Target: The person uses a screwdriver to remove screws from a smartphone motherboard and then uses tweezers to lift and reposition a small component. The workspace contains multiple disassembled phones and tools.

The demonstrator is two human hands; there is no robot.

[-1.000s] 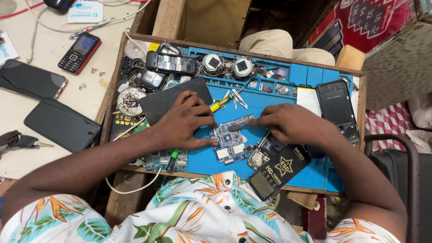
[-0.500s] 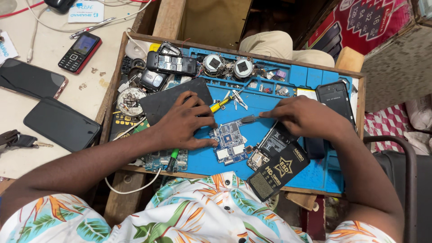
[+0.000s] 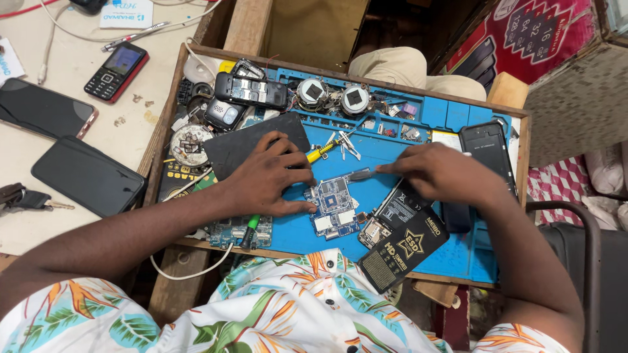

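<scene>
From the head camera, a person sits at a wooden tray lined with a blue rubber mat (image 3: 418,216). In the middle of the mat lies a small blue circuit board with silver squares (image 3: 332,208).

The left hand (image 3: 271,175) lies flat, fingers spread and not gripping, with its fingertips pressing on the left edge of the board. It looks like this keeps the board from sliding. Under the palm is a flat dark grey cover (image 3: 252,145), and a yellow screwdriver (image 3: 320,151) pokes out from beside the fingers.

The right hand (image 3: 441,171) is closed around a thin metal tool (image 3: 360,174). The tip of the tool sits just above the top right corner of the board, very near it.

Two black phone batteries (image 3: 402,242) lie by the near edge of the mat, just right of the board. On the pale counter to the left lie black phones (image 3: 88,175) and a red button phone (image 3: 116,70).
</scene>
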